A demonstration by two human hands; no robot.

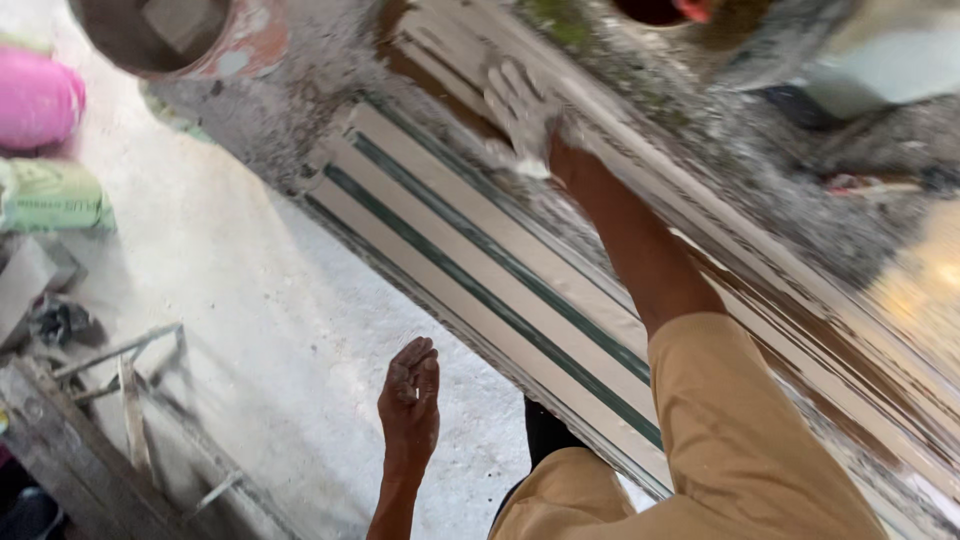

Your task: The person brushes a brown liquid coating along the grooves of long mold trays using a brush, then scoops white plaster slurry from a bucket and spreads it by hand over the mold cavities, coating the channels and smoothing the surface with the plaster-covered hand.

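Observation:
My right hand (522, 110), coated in white plaster, presses flat with fingers spread on a long white moulded strip (640, 170) that runs diagonally from the top centre to the lower right. My left hand (410, 400), dusty with plaster, hangs free over the pale floor, fingers loosely curled and holding nothing. A second ribbed strip with white ridges and dark green grooves (480, 280) lies just left of the first, parallel to it. My tan sleeves fill the lower middle.
A rusty round bucket (180, 35) stands at the top left. Pink (35, 95) and green (55, 195) sacks lie on the left edge. A metal frame (130, 370) and a grey plank (60, 450) sit at the lower left. Rough plaster-caked ground spreads across the upper right.

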